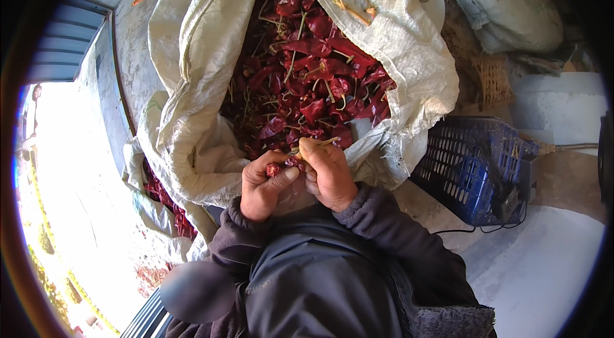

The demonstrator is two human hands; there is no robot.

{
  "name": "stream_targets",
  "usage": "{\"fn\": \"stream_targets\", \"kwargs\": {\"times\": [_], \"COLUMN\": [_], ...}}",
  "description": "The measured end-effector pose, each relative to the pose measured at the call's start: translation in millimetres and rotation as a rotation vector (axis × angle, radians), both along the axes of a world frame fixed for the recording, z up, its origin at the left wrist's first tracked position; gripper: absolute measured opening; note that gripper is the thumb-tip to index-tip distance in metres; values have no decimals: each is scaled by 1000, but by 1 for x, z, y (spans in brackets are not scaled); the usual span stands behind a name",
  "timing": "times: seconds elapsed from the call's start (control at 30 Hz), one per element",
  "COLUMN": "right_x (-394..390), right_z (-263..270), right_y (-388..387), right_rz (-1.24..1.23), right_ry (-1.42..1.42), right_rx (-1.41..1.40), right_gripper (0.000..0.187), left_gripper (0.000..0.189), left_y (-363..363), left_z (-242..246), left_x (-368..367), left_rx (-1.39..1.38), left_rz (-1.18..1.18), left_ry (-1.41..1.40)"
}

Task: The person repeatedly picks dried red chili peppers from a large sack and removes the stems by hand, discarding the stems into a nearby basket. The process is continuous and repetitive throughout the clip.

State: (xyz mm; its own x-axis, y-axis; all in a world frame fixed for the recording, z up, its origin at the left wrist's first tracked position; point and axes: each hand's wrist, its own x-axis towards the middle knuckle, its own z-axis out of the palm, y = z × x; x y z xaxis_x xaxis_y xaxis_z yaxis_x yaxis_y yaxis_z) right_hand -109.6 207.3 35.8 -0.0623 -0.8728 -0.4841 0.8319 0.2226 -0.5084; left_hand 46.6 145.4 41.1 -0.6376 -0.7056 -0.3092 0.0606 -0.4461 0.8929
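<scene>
A large white woven sack (201, 45) lies spread open, full of dried red chili peppers (312, 64) with pale stems. Over its near edge, my left hand (266, 184) pinches a small dark red dried chili (273, 169) between thumb and fingers. Close beside it, my right hand (328, 172) grips a pale dry stem (329, 141) between thumb and forefinger. Another shrivelled dark red piece (294, 162) shows between the two hands; which hand bears it is unclear. Loose stems (343, 0) rest on the sack's folded upper right flap.
A blue plastic crate (472, 170) with a black cable stands at the right. A second sack (148, 213) of red chilies is at the lower left. A stuffed white sack (499, 2) lies at the upper right, near a woven brown piece (492, 80).
</scene>
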Motion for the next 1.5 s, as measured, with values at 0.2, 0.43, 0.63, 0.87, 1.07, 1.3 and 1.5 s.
{"fn": "stream_targets", "kwargs": {"times": [0.2,0.43,0.63,0.87,1.07,1.3,1.5], "right_x": [-42,-29,-38,-41,-39,-17,-17], "right_z": [-6,-27,-37,-23,-51,-17,0], "right_y": [-7,4,7,9,11,-22,-16], "right_rz": [-188,90,312,373,212,130,296], "right_ry": [112,271,292,203,263,1400,1466], "right_rx": [-116,2,-22,-122,-173,-234,-237], "right_gripper": [45,12,19,33,20,30,26], "left_gripper": [15,33,24,45,44,49,48], "left_y": [4,-79,-76,-73,-51,-34,-26], "left_z": [-12,-31,-81,-85,-33,10,2], "left_x": [13,11,-13,3,3,2,24], "left_rx": [208,-714,-969,-739,-951,-1291,-1230], "left_rz": [124,4,-176,3,20,-79,-128], "left_ry": [3,-519,-951,-762,-674,-482,-376]}}
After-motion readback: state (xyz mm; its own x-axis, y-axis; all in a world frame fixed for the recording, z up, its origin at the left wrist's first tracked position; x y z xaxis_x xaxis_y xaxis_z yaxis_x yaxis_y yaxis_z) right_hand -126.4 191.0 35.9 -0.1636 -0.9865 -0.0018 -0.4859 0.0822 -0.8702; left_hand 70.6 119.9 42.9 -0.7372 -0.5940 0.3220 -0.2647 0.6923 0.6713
